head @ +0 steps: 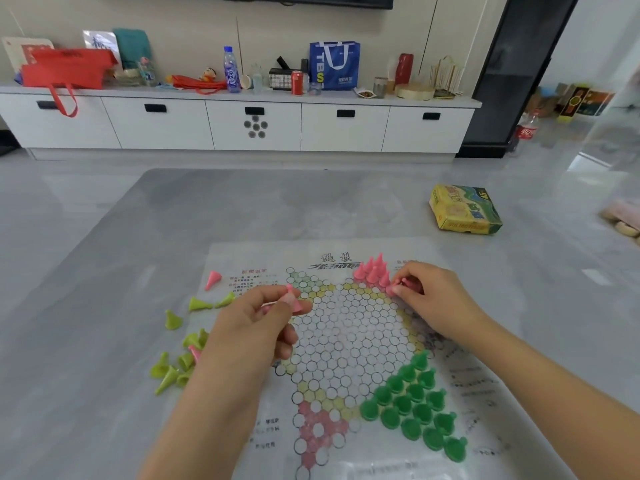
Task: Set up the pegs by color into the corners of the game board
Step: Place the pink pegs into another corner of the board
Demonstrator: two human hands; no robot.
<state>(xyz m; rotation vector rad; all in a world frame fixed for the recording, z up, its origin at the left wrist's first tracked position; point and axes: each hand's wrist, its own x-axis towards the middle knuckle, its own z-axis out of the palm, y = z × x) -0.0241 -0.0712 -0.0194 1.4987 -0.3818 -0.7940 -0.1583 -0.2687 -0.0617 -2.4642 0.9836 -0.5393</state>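
Both hands pinch pink pegs, the right hand (427,299) beside the standing pink cluster (374,271) to extend that corner, the left hand (252,323) holding the next

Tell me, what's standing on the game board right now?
Dark green pegs fill the near right corner; pink pegs stand in the far corner. The hands hide some holes.
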